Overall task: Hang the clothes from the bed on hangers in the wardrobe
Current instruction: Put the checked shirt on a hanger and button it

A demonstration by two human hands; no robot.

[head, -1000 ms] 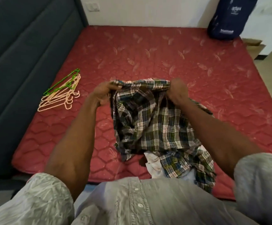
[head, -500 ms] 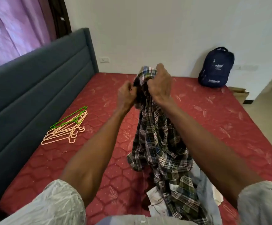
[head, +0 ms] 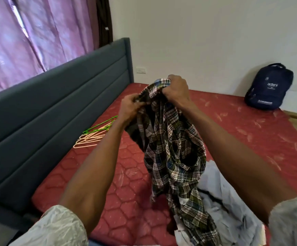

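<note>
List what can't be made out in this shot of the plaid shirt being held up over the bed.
- Wardrobe: nowhere in the head view.
- Hangers: the left forearm covers their far ends; count unclear.
- Plaid shirt: bunched; collar hidden inside the left hand and right hand.
- Pale blue clothes: cut by the bottom edge, partly under the shirt; type and number unclear.

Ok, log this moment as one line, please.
stage: shirt raised, not yet on hanger | left hand: grips plaid shirt | right hand: grips shirt top | hangers: on bed, untouched
</note>
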